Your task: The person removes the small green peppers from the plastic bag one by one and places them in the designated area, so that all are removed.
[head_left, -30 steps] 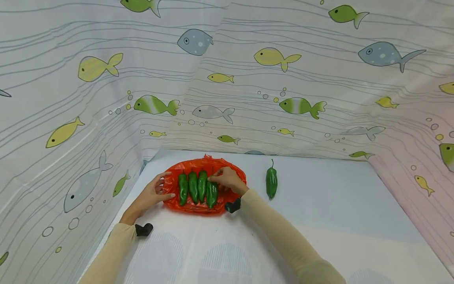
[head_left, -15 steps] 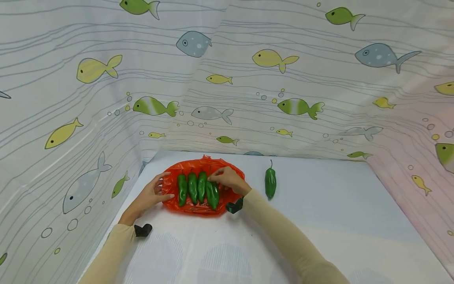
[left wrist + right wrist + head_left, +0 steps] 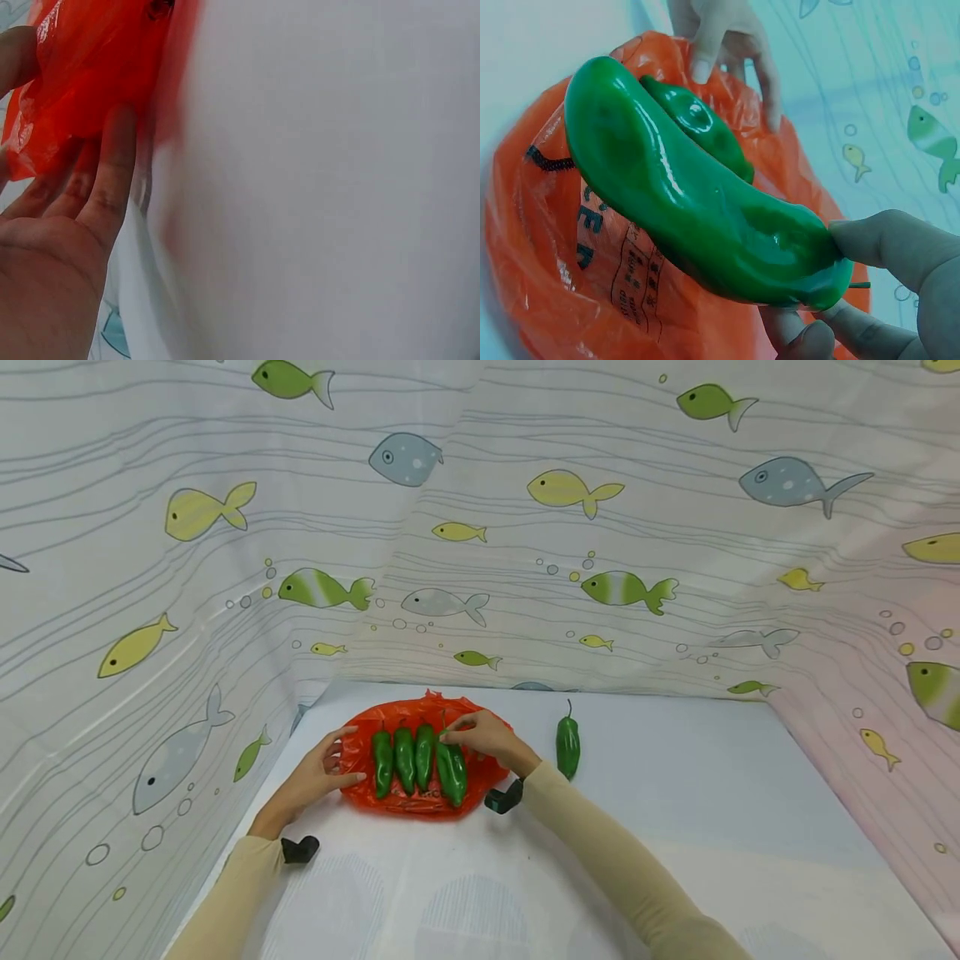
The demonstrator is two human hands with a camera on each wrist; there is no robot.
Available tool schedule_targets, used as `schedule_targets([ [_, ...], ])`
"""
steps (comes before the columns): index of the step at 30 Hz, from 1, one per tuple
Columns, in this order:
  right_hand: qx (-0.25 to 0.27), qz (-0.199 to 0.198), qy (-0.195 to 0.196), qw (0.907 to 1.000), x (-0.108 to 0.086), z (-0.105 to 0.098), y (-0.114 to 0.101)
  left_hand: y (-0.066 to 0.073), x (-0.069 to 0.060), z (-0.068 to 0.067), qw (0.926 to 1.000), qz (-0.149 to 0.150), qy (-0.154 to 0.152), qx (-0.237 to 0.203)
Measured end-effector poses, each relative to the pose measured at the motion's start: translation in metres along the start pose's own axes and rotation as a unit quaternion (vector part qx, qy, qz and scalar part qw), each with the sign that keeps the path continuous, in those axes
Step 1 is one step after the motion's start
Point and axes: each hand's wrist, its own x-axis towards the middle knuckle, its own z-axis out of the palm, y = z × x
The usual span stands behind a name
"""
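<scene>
My right hand [image 3: 491,739] pinches a glossy green pepper [image 3: 705,199] near its stem end, thumb on one side and fingers on the other. That pepper is tilted above the right part of a red plastic bag [image 3: 480,793], its lower end toward me. Three more green peppers [image 3: 405,760] lie side by side on the bag, to the left. My left hand [image 3: 318,772] touches the bag's left edge, thumb apart from the extended fingers; in the left wrist view some fingertips [image 3: 120,124] lie against the red plastic.
Another green pepper [image 3: 567,747] lies on the white table [image 3: 712,777] to the right of the bag. Fish-patterned sheets [image 3: 517,552] rise behind and at both sides. Black wrist devices [image 3: 504,797] sit at both wrists.
The pepper in my right hand has tilted, its lower end swinging right and toward me. My left hand stays at the bag's edge. The head view has shifted slightly.
</scene>
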Motion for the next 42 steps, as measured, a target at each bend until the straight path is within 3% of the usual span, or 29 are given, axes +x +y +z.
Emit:
schedule_targets([
  [18,0.001,-0.015,-0.007,0.9999,-0.019,-0.032,-0.004,-0.001,0.000,-0.001,1.0000,-0.008,0.000,0.006],
  [42,-0.021,-0.012,0.040,0.9989,-0.043,-0.072,0.003,0.001,-0.001,-0.002,0.9998,-0.013,-0.003,0.015],
])
